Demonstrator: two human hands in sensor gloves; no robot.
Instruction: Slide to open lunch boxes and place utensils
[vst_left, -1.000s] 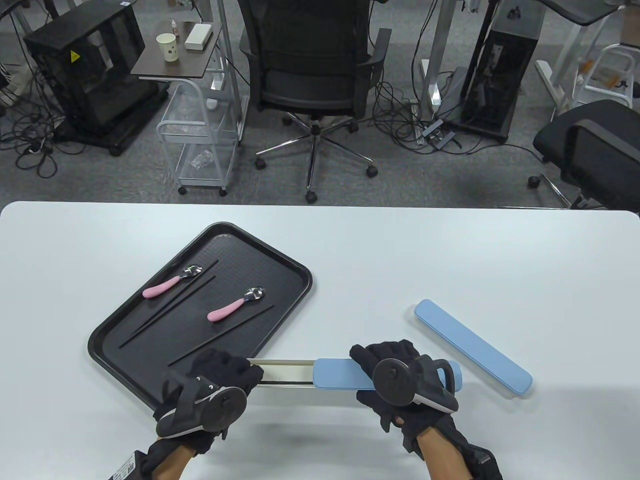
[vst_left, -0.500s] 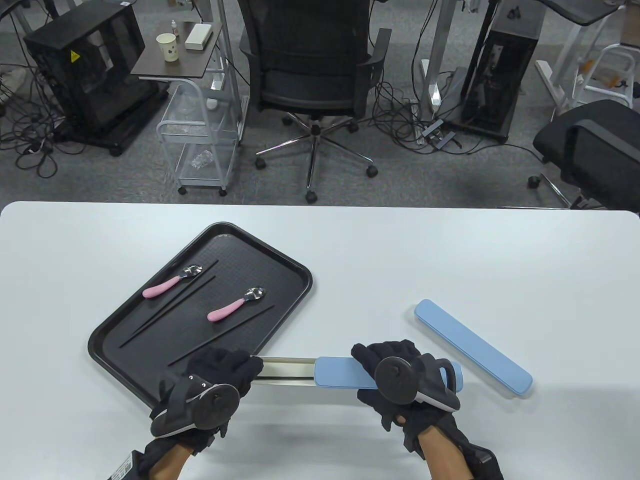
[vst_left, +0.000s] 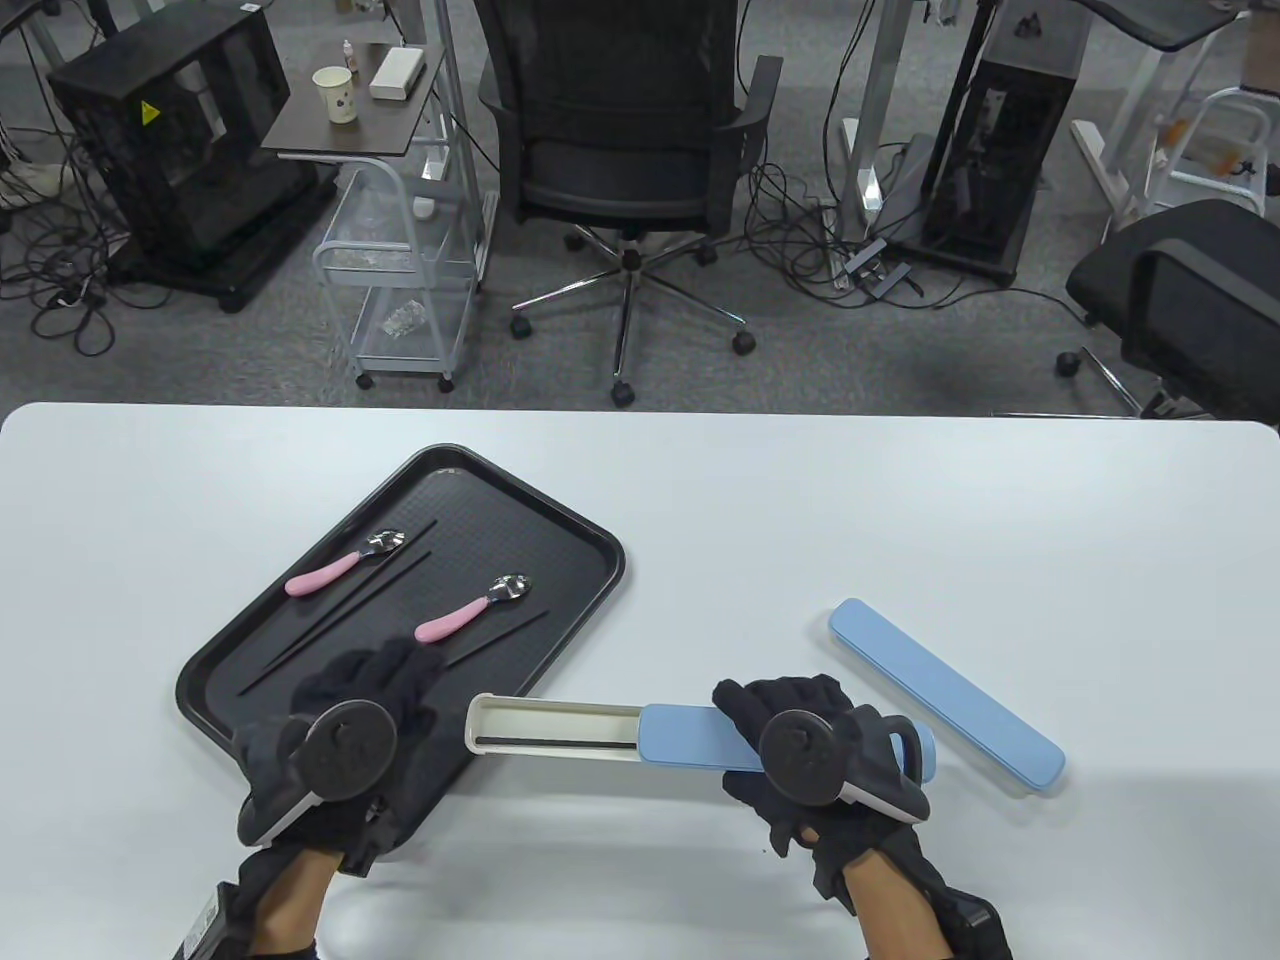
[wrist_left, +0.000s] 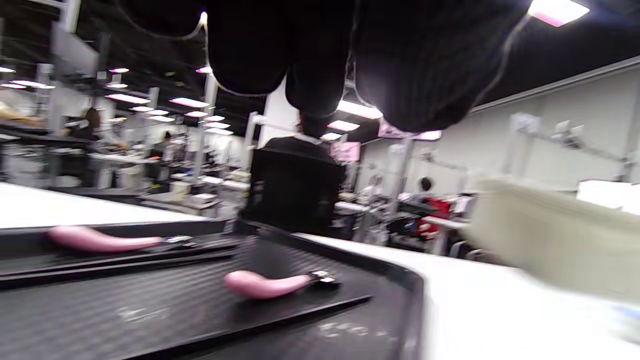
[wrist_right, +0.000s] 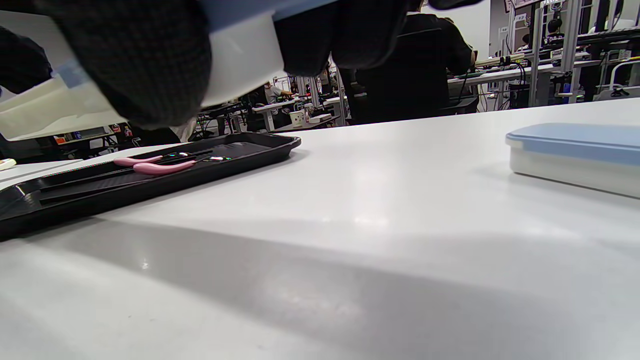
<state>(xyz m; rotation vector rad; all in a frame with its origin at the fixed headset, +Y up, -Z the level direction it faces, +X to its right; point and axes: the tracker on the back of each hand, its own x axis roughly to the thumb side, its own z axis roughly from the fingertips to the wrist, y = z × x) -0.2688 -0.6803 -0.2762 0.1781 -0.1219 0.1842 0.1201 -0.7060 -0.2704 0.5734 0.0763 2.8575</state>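
Slid-open lunch box (vst_left: 600, 738) just right of tray (vst_left: 590, 545), lid end gripped in right hand (vst_left: 815, 765); left hand (vst_left: 340, 735), fingers loose and empty over tray, likely reaching next for nearest spoon (vst_left: 470, 608).

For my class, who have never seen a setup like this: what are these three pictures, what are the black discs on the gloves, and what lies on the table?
Two gloved human hands work here; the discs are motion trackers strapped to their backs. One camera looks down at the white table; one sits on each wrist. The right hand grips a slid-open lunch box by its blue lid. The left hand hovers over a black tray, holding nothing. The tray carries two pink spoons and black chopsticks. A second, closed box lies on the right.
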